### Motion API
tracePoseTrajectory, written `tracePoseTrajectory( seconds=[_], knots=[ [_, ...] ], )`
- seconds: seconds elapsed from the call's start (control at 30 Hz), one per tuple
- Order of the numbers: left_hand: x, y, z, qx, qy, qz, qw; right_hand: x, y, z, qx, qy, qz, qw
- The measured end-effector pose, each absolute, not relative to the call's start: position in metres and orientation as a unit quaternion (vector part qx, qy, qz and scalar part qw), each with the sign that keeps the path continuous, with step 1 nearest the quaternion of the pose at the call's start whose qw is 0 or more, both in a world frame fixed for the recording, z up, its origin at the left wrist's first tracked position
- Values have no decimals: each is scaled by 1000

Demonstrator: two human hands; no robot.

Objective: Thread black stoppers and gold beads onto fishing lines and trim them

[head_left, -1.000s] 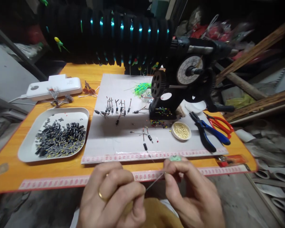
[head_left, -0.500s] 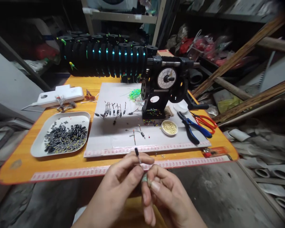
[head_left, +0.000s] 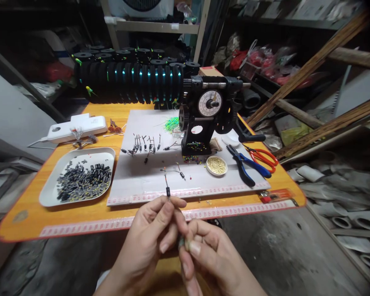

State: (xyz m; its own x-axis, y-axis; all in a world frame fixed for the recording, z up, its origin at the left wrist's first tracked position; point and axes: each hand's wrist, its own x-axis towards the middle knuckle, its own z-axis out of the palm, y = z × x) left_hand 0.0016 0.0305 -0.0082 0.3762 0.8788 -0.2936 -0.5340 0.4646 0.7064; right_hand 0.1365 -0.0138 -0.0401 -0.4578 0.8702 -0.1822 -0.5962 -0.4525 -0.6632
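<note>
Worktop and hands, seen from the head. The orange worktop [head_left: 18, 229] carries a black geared machine [head_left: 191, 144] at its rear, with a row of black spools [head_left: 129, 84] extending to the left above the surface. In front lies a white board [head_left: 142, 176]. A white tray [head_left: 95, 154], holding many grey and black pieces, stands on the worktop just beside the board's left edge. The left hand [head_left: 152, 228] and right hand [head_left: 209, 248] meet before the near edge, their fingertips close together. On the board's right side lie blue-handled pliers [head_left: 244, 169], beside a round dish of golden beads [head_left: 216, 165]. Smallest is the black-barrelled piece [head_left: 168, 191], upright just above the left fingertips, its thin stem pointing away. The left thumb and fingers are pinched on its lower end; the right ones are drawn together, and what lies between them cannot be told.
</note>
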Motion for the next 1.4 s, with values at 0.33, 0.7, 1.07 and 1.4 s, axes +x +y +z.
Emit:
tracePoseTrajectory(
  seconds=[0.33,0.7,1.07,1.4],
  knots=[
    [3,9,-1,276,380,444,763,135,-13,-40,-369,-294,779,414],
    [1,16,-10,219,372,450,782,139,-12,-30,-397,-343,750,403],
    [5,14,-14,285,416,497,706,146,-14,-20,-458,-423,703,342],
    [13,22,0,282,428,524,680,159,-17,-11,-480,-706,407,324]
  ],
)
